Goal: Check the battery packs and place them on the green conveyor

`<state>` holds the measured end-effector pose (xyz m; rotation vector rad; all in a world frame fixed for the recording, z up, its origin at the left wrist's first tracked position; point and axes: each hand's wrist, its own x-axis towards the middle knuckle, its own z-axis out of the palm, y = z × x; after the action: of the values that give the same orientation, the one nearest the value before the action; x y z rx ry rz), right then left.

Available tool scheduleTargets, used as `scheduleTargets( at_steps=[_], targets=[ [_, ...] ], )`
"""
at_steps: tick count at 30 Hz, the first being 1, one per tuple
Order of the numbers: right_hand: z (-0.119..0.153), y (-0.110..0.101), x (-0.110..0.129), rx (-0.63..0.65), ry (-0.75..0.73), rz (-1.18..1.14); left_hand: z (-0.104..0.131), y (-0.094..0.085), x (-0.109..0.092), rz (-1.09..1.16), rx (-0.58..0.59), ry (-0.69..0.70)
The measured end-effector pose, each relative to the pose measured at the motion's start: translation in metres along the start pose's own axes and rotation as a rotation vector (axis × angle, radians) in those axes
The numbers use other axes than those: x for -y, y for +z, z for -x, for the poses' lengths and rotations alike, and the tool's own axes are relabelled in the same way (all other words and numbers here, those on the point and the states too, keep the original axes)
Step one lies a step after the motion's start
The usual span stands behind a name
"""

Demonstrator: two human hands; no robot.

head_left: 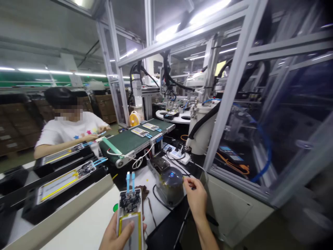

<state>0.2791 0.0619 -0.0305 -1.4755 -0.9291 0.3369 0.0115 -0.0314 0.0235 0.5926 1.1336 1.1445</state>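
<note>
My left hand (119,232) holds an opened power bank (130,222), its thumb lying across the silver battery. The white case shows a dark circuit board, yellow tape along the battery edges and two short light-blue cables pointing up. At the right side of a round, smoky-clear tape dispenser (170,187) with a blue light on top, my right hand (195,194) is closed in a pinch. A small yellowish spot shows by its fingertips; what they grip, if anything, is too small to make out.
A co-worker (70,128) sits at the left, hands near a board. Black fixtures (33,208) carry similar open power banks. A green conveyor belt (130,142) bears two more, leading toward a framed machine enclosure (231,97). Behind the dispenser lies a white power strip (178,154) with cords.
</note>
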Motion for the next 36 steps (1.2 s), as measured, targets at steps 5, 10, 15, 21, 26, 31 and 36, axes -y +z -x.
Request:
scheduleTargets(
  at_steps=[5,10,15,21,26,31,36],
  targets=[
    [0.020,0.001,0.047,0.163,-0.246,-0.002,0.006,0.002,-0.005,0.000,0.090,0.035],
    [0.057,0.011,0.111,0.930,-0.426,-0.111,0.005,0.000,-0.004,-0.049,0.145,0.117],
    [0.069,0.025,0.131,1.170,-0.505,-0.096,0.001,-0.004,-0.003,-0.168,0.125,0.202],
    [0.064,0.030,0.132,1.261,-0.530,-0.019,0.001,-0.003,-0.007,-0.228,0.141,0.227],
    [0.066,0.032,0.134,1.256,-0.564,0.034,0.003,-0.001,-0.010,-0.239,0.137,0.233],
    [0.069,0.034,0.129,1.198,-0.593,0.035,0.004,-0.001,-0.008,-0.172,0.158,0.177],
    [0.071,0.033,0.127,1.162,-0.570,-0.004,0.005,0.001,-0.009,-0.138,0.158,0.206]
  ],
)
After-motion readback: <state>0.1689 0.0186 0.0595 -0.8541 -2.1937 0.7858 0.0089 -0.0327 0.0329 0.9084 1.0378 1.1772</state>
